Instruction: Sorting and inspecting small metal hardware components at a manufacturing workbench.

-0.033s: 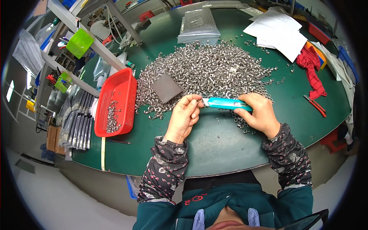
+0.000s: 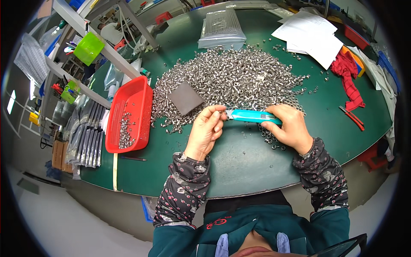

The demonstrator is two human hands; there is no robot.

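My right hand (image 2: 290,127) grips a turquoise box cutter (image 2: 252,116), its blade pointing left. The blade tip meets the fingertips of my left hand (image 2: 206,130), where thumb and forefinger pinch a small metal ring, mostly hidden by the fingers. Both hands hover over the near edge of a wide heap of small shiny metal rings (image 2: 239,81). Left of the heap's middle lies a dark grey square pad (image 2: 186,99), just beyond my left hand. A few loose rings (image 2: 270,139) are scattered below the box cutter.
A red plastic basket (image 2: 147,115) with some rings inside stands left on the green table (image 2: 239,171). Bagged parts (image 2: 221,28) lie at the back. White papers (image 2: 308,34), a red cloth (image 2: 346,73) and red-handled pliers (image 2: 354,120) are on the right. Grey shelf posts (image 2: 115,62) rise at left.
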